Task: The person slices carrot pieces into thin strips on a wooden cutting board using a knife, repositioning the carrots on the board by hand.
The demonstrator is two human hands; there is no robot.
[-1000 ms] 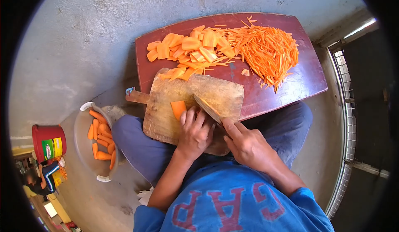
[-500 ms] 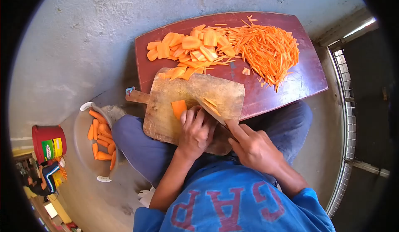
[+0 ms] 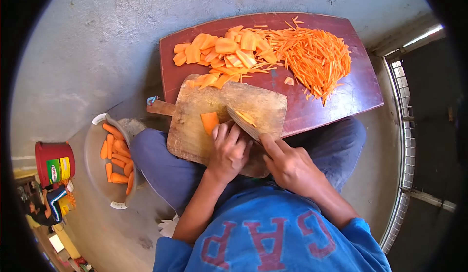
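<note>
A wooden cutting board (image 3: 195, 140) rests slanted against the red table's near edge, above my lap. My left hand (image 3: 228, 151) presses on the board with curled fingers, holding carrot slices (image 3: 209, 122) whose left end sticks out. In my right hand (image 3: 292, 167) is a knife (image 3: 242, 124), its blade pointing up and left beside my left fingertips. Thin carrot strips (image 3: 246, 116) lie along the blade's right side. Beyond the board, flat carrot slices (image 3: 226, 45) are heaped on the table's left, and a large pile of carrot shreds (image 3: 317, 60) is on the right.
The red table (image 3: 351, 99) stands against a blue-grey wall. A basin (image 3: 94, 174) of whole peeled carrots is on the floor at left, near a red bucket (image 3: 44, 162). Another person (image 3: 51, 206) sits at the far left. A metal grille (image 3: 408, 140) runs along the right.
The knife has lifted and come down again beside my left fingertips. More cut strips lie to the right of the blade. The view has shifted slightly.
</note>
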